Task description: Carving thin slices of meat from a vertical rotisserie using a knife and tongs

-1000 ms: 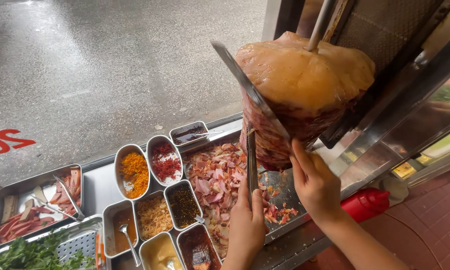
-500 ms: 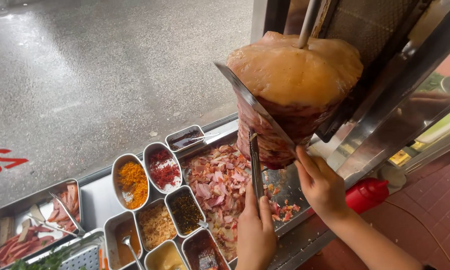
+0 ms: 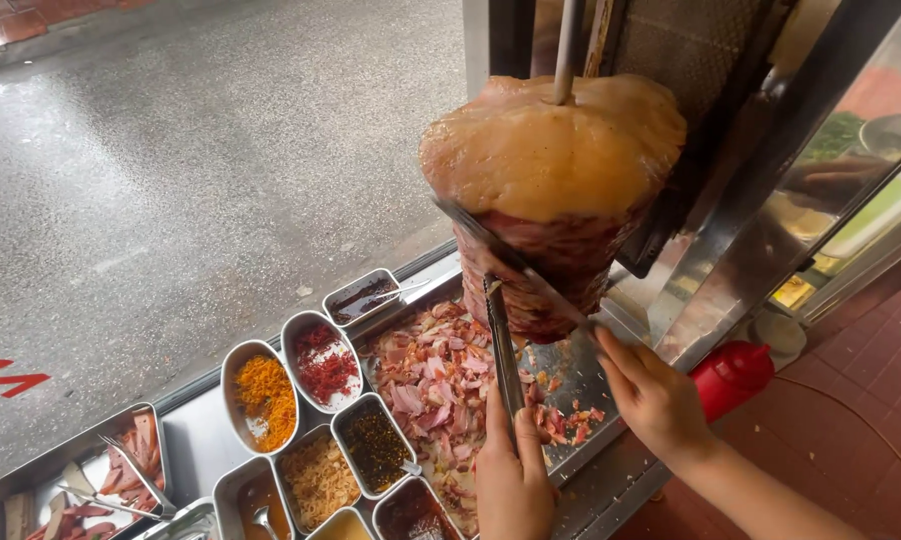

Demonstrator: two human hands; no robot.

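A big cone of meat turns on an upright metal spit; its top is pale, its lower part reddish. My right hand grips a long knife whose blade lies slanted against the cone's lower left side. My left hand holds metal tongs pointing up, their tips touching the meat's lower edge. Below the cone a steel tray holds a heap of sliced pink meat.
Small steel tubs hold orange shreds, red flakes, dark sauce and other toppings. A tray with sausage strips and tongs lies at the left. A red squeeze bottle stands right. Wet pavement lies beyond the counter.
The knife blade has slid down the cone's left side to its lower part. My left hand has kept the tongs against the meat's bottom edge.
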